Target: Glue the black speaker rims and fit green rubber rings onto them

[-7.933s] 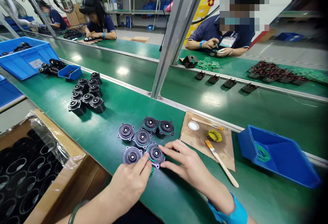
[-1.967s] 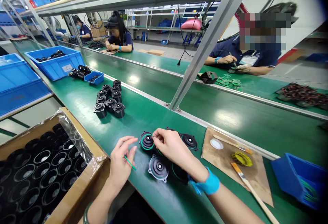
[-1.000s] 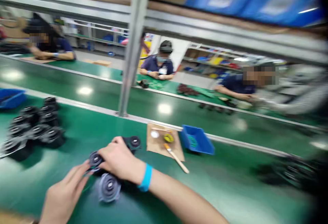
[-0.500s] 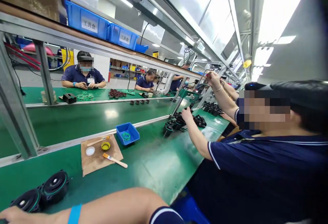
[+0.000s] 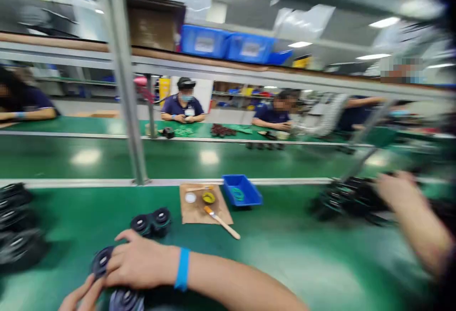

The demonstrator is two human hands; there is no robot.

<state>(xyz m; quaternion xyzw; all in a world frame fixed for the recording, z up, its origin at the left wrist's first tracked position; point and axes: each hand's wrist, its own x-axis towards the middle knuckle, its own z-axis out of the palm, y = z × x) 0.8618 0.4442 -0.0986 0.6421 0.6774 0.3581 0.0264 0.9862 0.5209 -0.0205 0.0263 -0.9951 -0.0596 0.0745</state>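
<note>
My right hand point(image 5: 140, 261), with a blue band at the wrist, reaches in from the lower right. Its fingers are bent over a black round part point(image 5: 101, 262) with a pale centre, gripping it. At the bottom left my left hand point(image 5: 83, 296) shows only some fingers, closed against the near edge of the same part. Another round black piece point(image 5: 126, 300) shows below my right hand; whether the two are joined is hidden. Just beyond my hands a black double part point(image 5: 151, 223) lies on the green table point(image 5: 278, 254).
Stacked black parts point(image 5: 19, 228) stand at the left. Brown paper point(image 5: 188, 213) holds a brush point(image 5: 224, 223), a yellow pot point(image 5: 208, 198) and a white lid, beside a blue tray point(image 5: 251, 194) with green rings. A co-worker's hand point(image 5: 401, 190) is over black parts at the right.
The view has swung left and blurred. My right hand, earlier at the lower-left corner, now shows fully on the black part, and my left hand's fingers have come clearly into view.
</note>
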